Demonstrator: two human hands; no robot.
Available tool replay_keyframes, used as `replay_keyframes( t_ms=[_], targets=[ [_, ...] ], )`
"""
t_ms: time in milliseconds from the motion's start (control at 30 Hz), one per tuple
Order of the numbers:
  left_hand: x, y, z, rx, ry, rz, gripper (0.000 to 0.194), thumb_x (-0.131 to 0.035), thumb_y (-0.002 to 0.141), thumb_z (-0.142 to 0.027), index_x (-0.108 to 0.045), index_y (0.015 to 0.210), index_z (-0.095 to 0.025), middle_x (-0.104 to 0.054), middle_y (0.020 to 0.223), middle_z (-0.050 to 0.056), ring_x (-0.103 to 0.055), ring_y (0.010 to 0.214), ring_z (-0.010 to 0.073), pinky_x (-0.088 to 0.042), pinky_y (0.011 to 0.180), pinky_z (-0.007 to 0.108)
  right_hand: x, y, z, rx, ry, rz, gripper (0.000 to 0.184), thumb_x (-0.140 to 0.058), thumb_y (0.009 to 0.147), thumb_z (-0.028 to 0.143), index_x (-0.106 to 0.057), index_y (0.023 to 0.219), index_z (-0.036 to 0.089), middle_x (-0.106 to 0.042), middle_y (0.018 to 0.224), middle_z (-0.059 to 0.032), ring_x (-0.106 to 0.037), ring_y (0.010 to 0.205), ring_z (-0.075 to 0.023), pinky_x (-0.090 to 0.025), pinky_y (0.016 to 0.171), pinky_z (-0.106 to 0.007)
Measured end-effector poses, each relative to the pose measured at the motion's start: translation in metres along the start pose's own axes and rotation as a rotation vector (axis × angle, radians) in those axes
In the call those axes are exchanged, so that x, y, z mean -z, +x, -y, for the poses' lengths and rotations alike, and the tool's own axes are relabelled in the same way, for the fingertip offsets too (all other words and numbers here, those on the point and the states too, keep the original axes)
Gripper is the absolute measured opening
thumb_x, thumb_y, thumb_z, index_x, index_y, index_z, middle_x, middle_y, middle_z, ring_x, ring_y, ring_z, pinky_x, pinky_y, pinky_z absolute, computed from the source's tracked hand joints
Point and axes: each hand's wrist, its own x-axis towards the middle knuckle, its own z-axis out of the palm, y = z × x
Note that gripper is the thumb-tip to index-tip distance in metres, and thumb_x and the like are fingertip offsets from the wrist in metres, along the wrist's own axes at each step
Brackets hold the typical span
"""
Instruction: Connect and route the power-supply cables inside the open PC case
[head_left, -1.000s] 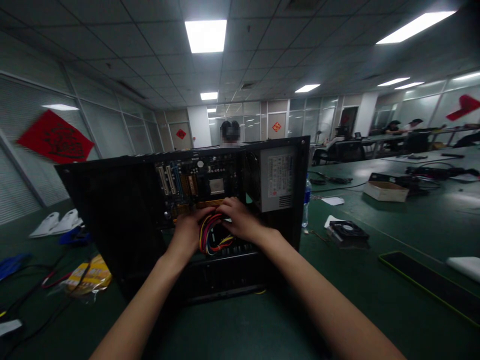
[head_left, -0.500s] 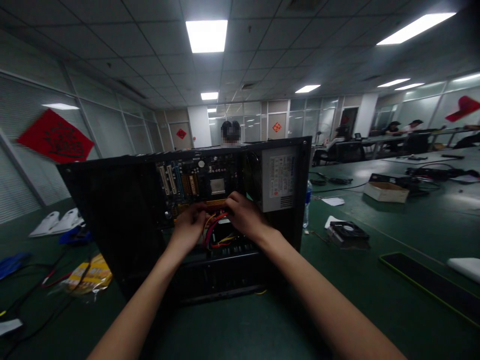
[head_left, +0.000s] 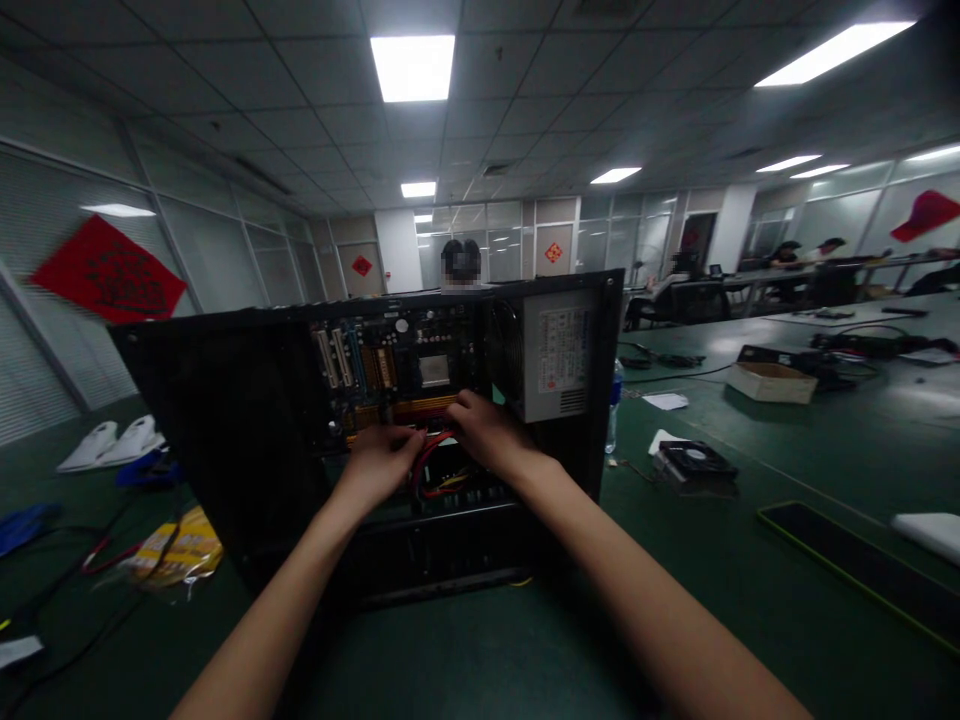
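Note:
An open black computer case (head_left: 217,430) stands before me, its motherboard (head_left: 433,330) and silver power supply (head_left: 559,355) showing. Inside it, my left hand (head_left: 381,455) pinches at a bundle of red, yellow and black power cables (head_left: 427,462) near the board's lower edge. From the other side my right hand (head_left: 484,430) has its fingers closed round the upper part of the same cables. The fingertips partly hide the cable ends and any connector. Just above the hands lie the orange memory slots (head_left: 420,408) and the square processor (head_left: 433,370).
On the green table (head_left: 465,650), a yellow plastic packet (head_left: 180,548) and loose cables lie at left. To the right are a water bottle (head_left: 613,410), a black cooling fan (head_left: 696,458), an open cardboard box (head_left: 772,383) and a long black panel (head_left: 855,565). People sit farther back.
My left hand has shifted slightly right and down, its fingers drawn closer to the cables. The right hand has dropped a little and stays on them.

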Motion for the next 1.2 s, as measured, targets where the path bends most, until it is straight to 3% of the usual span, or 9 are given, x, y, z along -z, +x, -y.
replay_keyframes(
  t_ms=[200,367,667,933,1200],
  targets=[
    [-0.003,0.0,0.005,0.014,0.089,0.003,0.037,-0.049,0.088,-0.04,-0.078,0.084,-0.018,-0.076,0.077,0.004,-0.067,0.07,0.0183,-0.039,0.061,0.026,-0.009,-0.002,-0.004,0.053,0.012,-0.004,0.014,-0.05,0.09,0.013,-0.063,0.094,0.015,-0.058,0.104,-0.0094,-0.055,0.089,-0.0179,-0.039,0.07,-0.026],
    [-0.01,0.001,0.014,-0.015,0.215,0.114,0.037,-0.048,0.087,-0.038,-0.077,0.074,-0.02,-0.073,0.068,0.004,-0.062,0.064,0.016,-0.032,0.057,0.025,-0.011,-0.008,-0.003,0.139,0.032,0.067,0.014,-0.055,0.085,0.016,-0.063,0.096,0.015,-0.057,0.106,-0.0097,-0.056,0.09,-0.0187,-0.041,0.071,-0.027],
    [-0.012,0.002,0.012,0.017,0.32,0.15,0.035,-0.047,0.088,-0.036,-0.077,0.077,-0.021,-0.072,0.071,0.005,-0.061,0.063,0.0158,-0.029,0.056,0.026,-0.011,-0.007,0.0,0.095,-0.007,0.153,0.017,-0.052,0.088,0.015,-0.063,0.101,0.015,-0.058,0.109,-0.0116,-0.06,0.09,-0.0196,-0.044,0.072,-0.028],
    [-0.011,0.0,0.007,0.069,0.378,0.098,0.033,-0.049,0.087,-0.038,-0.077,0.084,-0.022,-0.075,0.08,0.007,-0.065,0.073,0.0188,-0.034,0.059,0.027,-0.013,-0.006,-0.001,0.068,-0.011,0.156,0.019,-0.051,0.087,0.014,-0.063,0.102,0.015,-0.059,0.111,-0.011,-0.061,0.092,-0.0202,-0.045,0.073,-0.029],
    [-0.014,0.004,0.002,0.056,0.446,0.161,0.033,-0.048,0.088,-0.039,-0.076,0.081,-0.024,-0.073,0.076,0.006,-0.064,0.07,0.0184,-0.034,0.059,0.027,-0.013,-0.004,0.003,0.036,-0.025,0.176,0.02,-0.048,0.088,0.011,-0.06,0.105,0.014,-0.059,0.111,-0.0124,-0.062,0.09,-0.02,-0.045,0.072,-0.029]
  ],
)
